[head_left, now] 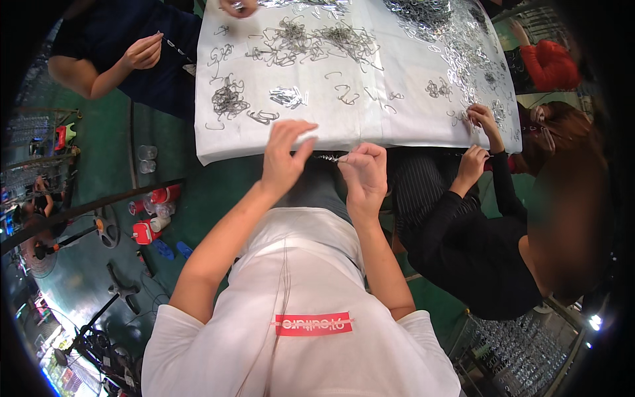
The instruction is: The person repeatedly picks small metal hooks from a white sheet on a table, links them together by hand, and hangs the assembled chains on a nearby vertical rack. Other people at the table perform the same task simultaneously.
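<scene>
Just off the table's near edge, my right hand (364,173) pinches the end of a short shiny metal chain (327,158) between thumb and fingertips. The chain runs left from that pinch over my lap, and its far end is hard to make out. My left hand (288,155) is to the left of it, fingers stretched toward the table and thumb apart, holding nothing I can see. Beyond my left hand lie a small heap of bright metal links (286,97) and some bent wire hooks (263,117). A darker pile of wire hooks (227,98) sits farther left.
The white-covered table (317,129) carries more wire hooks (317,40) and a large metal heap (423,20). A co-worker in black (476,258) sits close on my right, hands at the table edge. Another person's hand (143,53) holds a chain at far left. Red containers (143,231) stand on the green floor.
</scene>
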Demonstrator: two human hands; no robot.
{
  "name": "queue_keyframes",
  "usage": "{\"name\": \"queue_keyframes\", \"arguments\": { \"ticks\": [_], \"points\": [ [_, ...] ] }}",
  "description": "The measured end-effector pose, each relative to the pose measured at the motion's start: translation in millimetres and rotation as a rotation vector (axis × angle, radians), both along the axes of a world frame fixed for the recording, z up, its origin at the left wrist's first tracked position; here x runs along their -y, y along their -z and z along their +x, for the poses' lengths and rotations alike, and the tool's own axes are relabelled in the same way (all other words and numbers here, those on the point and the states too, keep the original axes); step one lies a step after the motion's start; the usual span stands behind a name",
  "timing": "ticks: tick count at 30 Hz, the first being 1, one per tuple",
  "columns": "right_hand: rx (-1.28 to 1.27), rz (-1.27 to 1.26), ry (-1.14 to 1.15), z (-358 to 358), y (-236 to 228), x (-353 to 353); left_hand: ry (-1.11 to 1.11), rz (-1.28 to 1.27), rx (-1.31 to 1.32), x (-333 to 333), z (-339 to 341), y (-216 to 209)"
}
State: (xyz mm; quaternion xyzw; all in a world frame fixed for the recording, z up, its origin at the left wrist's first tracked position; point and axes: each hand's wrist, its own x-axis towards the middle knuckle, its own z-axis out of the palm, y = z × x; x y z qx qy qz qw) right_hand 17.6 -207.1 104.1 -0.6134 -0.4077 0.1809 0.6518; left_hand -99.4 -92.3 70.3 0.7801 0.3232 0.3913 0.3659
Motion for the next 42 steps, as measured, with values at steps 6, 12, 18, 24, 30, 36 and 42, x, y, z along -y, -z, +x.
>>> {"name": "queue_keyframes", "arguments": {
  "ticks": [6,12,18,24,30,36,42],
  "points": [
    [0.023,-0.063,-0.052,3,0,1,-0.194,0.237,-0.497,-68,44,73],
    [0.049,-0.063,-0.094,4,-1,-7,-0.197,0.568,-0.862,-89,75,102],
    [0.057,-0.096,-0.117,7,-2,-14,-0.097,0.663,-0.895,-97,70,98],
    [0.037,-0.163,-0.095,13,6,-18,0.042,-0.209,-0.423,-88,66,51],
    [0.035,-0.222,-0.068,23,14,-22,0.238,-0.943,0.188,-43,43,-12],
    [0.005,-0.231,-0.076,29,15,-30,0.265,-0.964,0.193,-26,32,-43],
    [0.046,-0.262,-0.079,27,11,-32,0.233,-0.898,0.089,-22,23,-49]
  ]
}}
